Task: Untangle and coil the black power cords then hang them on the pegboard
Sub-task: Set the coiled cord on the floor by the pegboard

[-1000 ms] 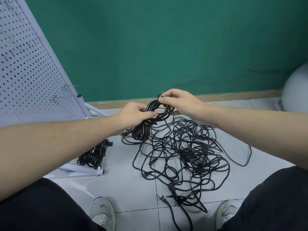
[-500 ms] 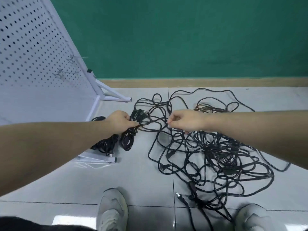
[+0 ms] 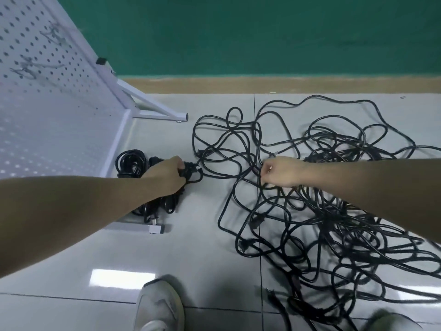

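My left hand has dropped from chest height to the floor over the last second, and it grips the coiled cord with fingers wrapped round the bundle, plug end poking out toward the right. A second ago both hands were up together on that same bundle; now they are well apart. My right hand has gone to the left edge of the tangled cords and pinches a strand there, fingers curled tight on it.

The view has tipped down too, so my shoes and more of the floor show. The pegboard leans at the left with a few wire hooks on it, blurred, and nothing hangs from them that I can see. Another finished bundle lies just beside the pegboard's foot, near my left hand.

I read this as one coil done or nearly done and being parked next to the earlier one, while the right hand starts fishing out the next cord. Most of the pile is still knotted, and no hanging has begun, so the task is early
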Tool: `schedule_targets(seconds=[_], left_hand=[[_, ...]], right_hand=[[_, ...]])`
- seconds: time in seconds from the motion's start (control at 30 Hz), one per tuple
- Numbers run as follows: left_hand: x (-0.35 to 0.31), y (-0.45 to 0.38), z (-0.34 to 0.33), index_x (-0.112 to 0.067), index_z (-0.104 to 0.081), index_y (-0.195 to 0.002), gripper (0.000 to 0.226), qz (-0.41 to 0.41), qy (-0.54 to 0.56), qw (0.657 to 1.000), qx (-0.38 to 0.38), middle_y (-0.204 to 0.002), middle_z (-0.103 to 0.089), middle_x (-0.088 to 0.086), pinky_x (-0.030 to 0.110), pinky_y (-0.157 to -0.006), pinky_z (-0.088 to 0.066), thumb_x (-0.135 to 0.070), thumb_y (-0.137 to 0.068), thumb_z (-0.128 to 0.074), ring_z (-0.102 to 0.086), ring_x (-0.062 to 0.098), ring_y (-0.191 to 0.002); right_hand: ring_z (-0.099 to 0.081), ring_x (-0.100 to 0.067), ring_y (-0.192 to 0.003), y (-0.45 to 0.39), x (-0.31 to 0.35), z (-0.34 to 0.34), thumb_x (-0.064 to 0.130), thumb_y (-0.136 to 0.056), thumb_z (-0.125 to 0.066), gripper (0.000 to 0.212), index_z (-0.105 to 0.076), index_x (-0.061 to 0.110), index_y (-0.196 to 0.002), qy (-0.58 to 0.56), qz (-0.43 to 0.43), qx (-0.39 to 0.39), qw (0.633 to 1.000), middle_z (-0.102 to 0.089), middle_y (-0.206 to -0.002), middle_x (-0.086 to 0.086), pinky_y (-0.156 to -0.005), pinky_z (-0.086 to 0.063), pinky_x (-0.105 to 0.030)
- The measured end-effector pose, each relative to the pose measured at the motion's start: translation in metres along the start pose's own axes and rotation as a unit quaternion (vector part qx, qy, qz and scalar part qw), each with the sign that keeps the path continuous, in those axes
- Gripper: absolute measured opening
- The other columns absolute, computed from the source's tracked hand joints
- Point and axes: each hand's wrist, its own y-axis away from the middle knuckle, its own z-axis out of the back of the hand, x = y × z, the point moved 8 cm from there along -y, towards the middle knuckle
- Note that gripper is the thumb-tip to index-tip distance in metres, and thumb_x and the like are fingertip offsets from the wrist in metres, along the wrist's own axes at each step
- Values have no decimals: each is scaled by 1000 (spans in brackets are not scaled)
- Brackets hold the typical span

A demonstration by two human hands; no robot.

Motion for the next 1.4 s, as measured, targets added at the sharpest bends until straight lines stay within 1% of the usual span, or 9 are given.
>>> schedule_targets(seconds=[0.13,0.27,0.47,0.6,0.77,0.9,1.03,1.2,1.4], left_hand=[[-37,0,-8,-23,-53,-133,35,-77,18,997,4,-122,-62,-1,35,-92,-51,-27,-99,-56,-61,21,-101],[-81,0,-29,-29,-50,-135,36,-157,5,987,35,-128,-58,-9,31,-94,-48,-32,-99,-55,-59,16,-111],[-130,4,-44,-22,-57,-130,34,-246,30,967,66,-124,-55,-8,34,-95,-47,-25,-97,-57,-59,16,-110],[-144,4,-39,-17,-59,-130,34,-306,21,951,42,-131,-52,-7,19,-84,-34,-18,-96,-58,-53,9,-95],[-158,10,-24,-22,-52,-141,47,-352,-39,935,-6,-151,-40,-4,44,-115,-32,-29,-94,-53,-42,22,-135],[-180,36,-12,-24,-44,-151,49,-428,-115,895,-43,-163,-30,-6,34,-117,-9,-33,-103,-50,-22,14,-150],[-198,58,8,-25,-40,-152,48,-448,-120,883,-66,-155,-40,-8,40,-118,-11,-35,-106,-47,-33,11,-143],[-225,96,28,-21,-55,-132,30,-432,-111,893,-57,-128,-54,-1,40,-99,-36,-30,-108,-40,-52,23,-121],[-235,149,54,-25,-51,-116,28,-442,-162,879,-74,-103,-59,1,40,-102,-38,-40,-107,-29,-54,26,-105]], right_hand=[[-60,-24,-111,-18,-17,-7,47,-99,-51,43,-68,12,-119,28,-39,14,999,-66,-121,-6,-85,-45,-28],[-64,-27,-89,-29,-26,-38,76,-91,-42,70,-68,11,-87,83,-58,83,991,-65,-86,-4,-74,-47,-30],[-68,-28,-94,-36,-29,-55,36,-89,-66,28,-72,10,-98,39,-57,73,995,-73,-97,-8,-78,-54,-31],[-61,-27,-92,-22,-18,-39,42,-94,-54,29,-51,20,-75,77,4,37,996,-62,-90,-3,-76,-50,-32],[-56,-25,-87,20,-7,-15,41,-97,-47,23,-52,19,-93,79,78,-3,994,-58,-87,0,-78,-51,-37],[-57,-24,-79,53,-8,9,34,-100,-43,18,-49,17,-103,61,117,-31,991,-60,-80,0,-71,-44,-37],[-52,-15,-70,85,-12,39,31,-101,-42,15,-48,20,-94,14,116,-103,988,-57,-77,3,-61,-37,-32],[-55,-24,-80,125,-2,54,28,-101,-37,20,-48,20,-86,54,122,-147,980,-58,-78,2,-72,-44,-38],[-52,-16,-73,174,0,61,27,-101,-39,23,-44,26,-79,52,113,-101,987,-58,-77,3,-67,-40,-33]])
